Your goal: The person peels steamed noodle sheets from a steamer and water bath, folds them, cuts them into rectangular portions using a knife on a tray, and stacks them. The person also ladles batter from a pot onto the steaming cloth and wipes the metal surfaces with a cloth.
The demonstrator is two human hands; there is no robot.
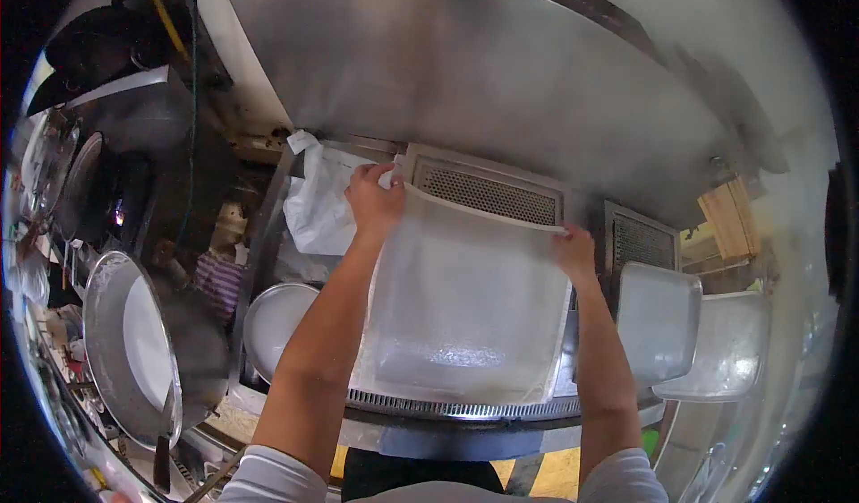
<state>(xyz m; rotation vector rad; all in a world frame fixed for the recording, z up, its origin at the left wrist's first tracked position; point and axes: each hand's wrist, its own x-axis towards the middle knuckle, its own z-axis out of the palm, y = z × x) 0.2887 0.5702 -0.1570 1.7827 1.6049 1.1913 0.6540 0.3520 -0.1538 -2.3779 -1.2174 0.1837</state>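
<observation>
A thin, whitish, translucent sheet with a wet shine near its front edge lies spread over the middle of the metal counter. At its back left corner, my left hand pinches the edge. My right hand pinches the back right corner. Between the hands, the sheet's back edge runs in front of a perforated metal panel. A crumpled white plastic bag lies just left of my left hand.
A large metal pot with white contents stands at the left. A round white dish is beside my left forearm. Two pale trays sit at the right. A wooden block is at the back right. A steel wall rises behind.
</observation>
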